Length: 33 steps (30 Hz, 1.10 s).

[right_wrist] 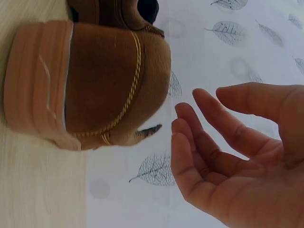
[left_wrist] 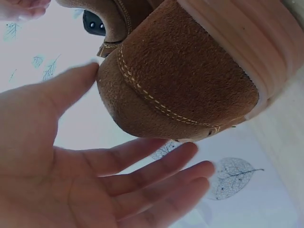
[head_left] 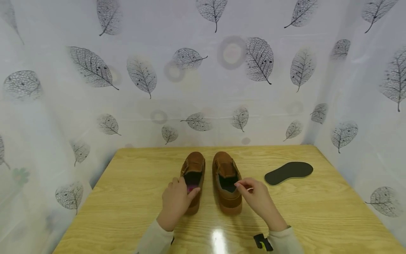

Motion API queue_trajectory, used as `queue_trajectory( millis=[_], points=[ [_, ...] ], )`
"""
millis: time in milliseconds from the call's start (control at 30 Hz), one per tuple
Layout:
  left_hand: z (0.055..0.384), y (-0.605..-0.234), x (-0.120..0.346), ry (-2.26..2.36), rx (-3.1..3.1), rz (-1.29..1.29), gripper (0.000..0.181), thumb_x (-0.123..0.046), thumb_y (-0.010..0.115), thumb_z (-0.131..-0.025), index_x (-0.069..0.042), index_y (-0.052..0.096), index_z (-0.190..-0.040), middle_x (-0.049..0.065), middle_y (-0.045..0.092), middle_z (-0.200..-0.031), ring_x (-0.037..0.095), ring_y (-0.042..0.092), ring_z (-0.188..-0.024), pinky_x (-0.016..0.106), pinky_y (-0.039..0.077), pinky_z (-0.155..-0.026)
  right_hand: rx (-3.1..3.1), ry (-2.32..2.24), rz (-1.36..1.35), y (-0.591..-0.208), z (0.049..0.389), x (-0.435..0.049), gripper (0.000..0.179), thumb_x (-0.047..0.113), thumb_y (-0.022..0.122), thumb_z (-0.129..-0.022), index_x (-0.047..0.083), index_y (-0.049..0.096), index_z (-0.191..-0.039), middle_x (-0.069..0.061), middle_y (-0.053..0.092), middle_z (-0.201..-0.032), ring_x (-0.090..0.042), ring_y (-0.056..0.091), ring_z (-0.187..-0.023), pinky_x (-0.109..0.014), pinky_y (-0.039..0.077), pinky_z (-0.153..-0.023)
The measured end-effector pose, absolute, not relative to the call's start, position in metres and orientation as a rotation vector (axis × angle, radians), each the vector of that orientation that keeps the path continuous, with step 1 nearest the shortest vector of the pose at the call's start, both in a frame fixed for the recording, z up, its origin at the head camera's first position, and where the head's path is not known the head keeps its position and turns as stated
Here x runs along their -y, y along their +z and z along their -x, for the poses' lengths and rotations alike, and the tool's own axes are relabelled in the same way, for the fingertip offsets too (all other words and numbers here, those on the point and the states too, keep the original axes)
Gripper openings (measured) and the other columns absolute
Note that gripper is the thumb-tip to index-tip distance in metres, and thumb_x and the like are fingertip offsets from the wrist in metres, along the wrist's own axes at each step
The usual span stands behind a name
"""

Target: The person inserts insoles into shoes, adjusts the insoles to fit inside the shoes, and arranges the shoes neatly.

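Observation:
Two brown slip-on shoes stand side by side, toes away from me: the left shoe and the right shoe. My left hand is at the left shoe's opening. In the left wrist view its thumb touches the stitched heel collar, and its loosely extended fingers lie along the other side. A magenta patch shows inside this shoe. My right hand hovers beside the right shoe's opening, fingers loosely bent. The right wrist view shows nothing in its grasp, with the fingertips apart from the heel.
A black insole with a pale edge lies on the wooden table, right of the shoes. A white curtain with a leaf print surrounds the table's back and sides. A black strap hangs at my right wrist.

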<state>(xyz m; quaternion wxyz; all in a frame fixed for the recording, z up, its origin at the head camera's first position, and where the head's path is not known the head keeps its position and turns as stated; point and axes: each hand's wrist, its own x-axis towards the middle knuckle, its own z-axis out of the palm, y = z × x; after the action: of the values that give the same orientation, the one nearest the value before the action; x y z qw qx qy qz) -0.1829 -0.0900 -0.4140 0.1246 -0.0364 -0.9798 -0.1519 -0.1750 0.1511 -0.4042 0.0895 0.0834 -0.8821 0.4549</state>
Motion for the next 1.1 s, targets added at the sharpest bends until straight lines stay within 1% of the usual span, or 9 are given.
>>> queue_trajectory(
  millis=[333,567,633,733,800,867,967,1033,1100],
  points=[
    [0.189,-0.414,0.092,-0.477,2.674,0.215,0.034,-0.03,0.072,-0.087,0.002,0.066,-0.098,0.013,0.06,-0.087,0.029,0.06,-0.074,0.039,0.051,-0.061,2.813,1.193,-0.202,-0.399,0.191,-0.183,0.02,0.014,0.06,-0.095,-0.002,0.069,-0.103,-0.01,0.069,-0.095,-0.026,0.063,-0.087,-0.043,0.052,-0.075],
    [0.189,-0.415,0.09,-0.454,2.601,0.289,0.024,-0.024,0.074,-0.085,-0.002,0.066,-0.094,0.01,0.06,-0.082,0.025,0.06,-0.069,0.036,0.051,-0.058,3.035,1.076,-0.028,-0.406,0.21,-0.207,0.032,0.018,0.054,-0.097,-0.011,0.062,-0.107,-0.027,0.063,-0.105,-0.042,0.061,-0.096,-0.052,0.051,-0.078],
    [0.189,-0.416,0.09,-0.455,2.582,0.294,0.023,-0.022,0.074,-0.085,-0.002,0.066,-0.093,0.009,0.06,-0.082,0.024,0.06,-0.068,0.036,0.051,-0.058,3.084,1.043,0.031,-0.409,0.216,-0.214,0.032,0.019,0.053,-0.097,-0.01,0.063,-0.091,-0.022,0.064,-0.092,-0.035,0.061,-0.081,-0.046,0.051,-0.07],
    [0.188,-0.417,0.09,-0.471,2.576,0.286,0.023,-0.021,0.074,-0.084,-0.002,0.066,-0.093,0.009,0.061,-0.082,0.025,0.06,-0.069,0.037,0.051,-0.06,3.142,0.995,0.124,-0.414,0.225,-0.222,0.038,0.021,0.051,-0.097,-0.001,0.053,-0.067,-0.008,0.052,-0.064,-0.019,0.047,-0.056,-0.035,0.044,-0.057],
    [0.188,-0.418,0.09,-0.49,2.575,0.275,0.023,-0.021,0.075,-0.084,-0.001,0.066,-0.093,0.009,0.061,-0.082,0.026,0.06,-0.07,0.037,0.051,-0.061,3.175,0.95,0.178,-0.416,0.232,-0.227,0.041,0.022,0.05,-0.097,0.0,0.05,-0.063,-0.004,0.045,-0.059,-0.015,0.037,-0.052,-0.033,0.04,-0.056],
    [0.188,-0.418,0.091,-0.511,2.573,0.265,0.024,-0.021,0.074,-0.084,-0.001,0.066,-0.093,0.01,0.062,-0.083,0.026,0.061,-0.072,0.038,0.052,-0.062,3.2,0.884,0.228,-0.416,0.238,-0.231,0.042,0.022,0.049,-0.097,-0.003,0.054,-0.064,-0.006,0.045,-0.056,-0.016,0.039,-0.051,-0.035,0.043,-0.057],
    [0.187,-0.418,0.092,-0.532,2.564,0.265,0.024,-0.02,0.074,-0.084,0.0,0.065,-0.093,0.012,0.063,-0.084,0.028,0.061,-0.073,0.039,0.052,-0.063,3.218,0.76,0.257,-0.416,0.248,-0.238,0.043,0.021,0.048,-0.098,-0.016,0.063,-0.08,-0.025,0.061,-0.075,-0.031,0.058,-0.064,-0.047,0.051,-0.069],
    [0.186,-0.417,0.093,-0.538,2.561,0.265,0.024,-0.02,0.074,-0.084,0.0,0.065,-0.093,0.012,0.063,-0.085,0.028,0.062,-0.073,0.039,0.052,-0.063,3.237,0.69,0.298,-0.417,0.255,-0.242,0.045,0.021,0.047,-0.098,-0.02,0.063,-0.09,-0.037,0.06,-0.092,-0.043,0.062,-0.078,-0.052,0.051,-0.077],
    [0.186,-0.417,0.094,-0.538,2.557,0.266,0.024,-0.02,0.074,-0.084,0.0,0.065,-0.093,0.012,0.063,-0.085,0.028,0.061,-0.073,0.039,0.052,-0.062,3.257,0.626,0.326,-0.418,0.261,-0.246,0.049,0.021,0.045,-0.099,-0.026,0.056,-0.105,-0.047,0.049,-0.115,-0.055,0.056,-0.1,-0.057,0.048,-0.086]
  ],
)
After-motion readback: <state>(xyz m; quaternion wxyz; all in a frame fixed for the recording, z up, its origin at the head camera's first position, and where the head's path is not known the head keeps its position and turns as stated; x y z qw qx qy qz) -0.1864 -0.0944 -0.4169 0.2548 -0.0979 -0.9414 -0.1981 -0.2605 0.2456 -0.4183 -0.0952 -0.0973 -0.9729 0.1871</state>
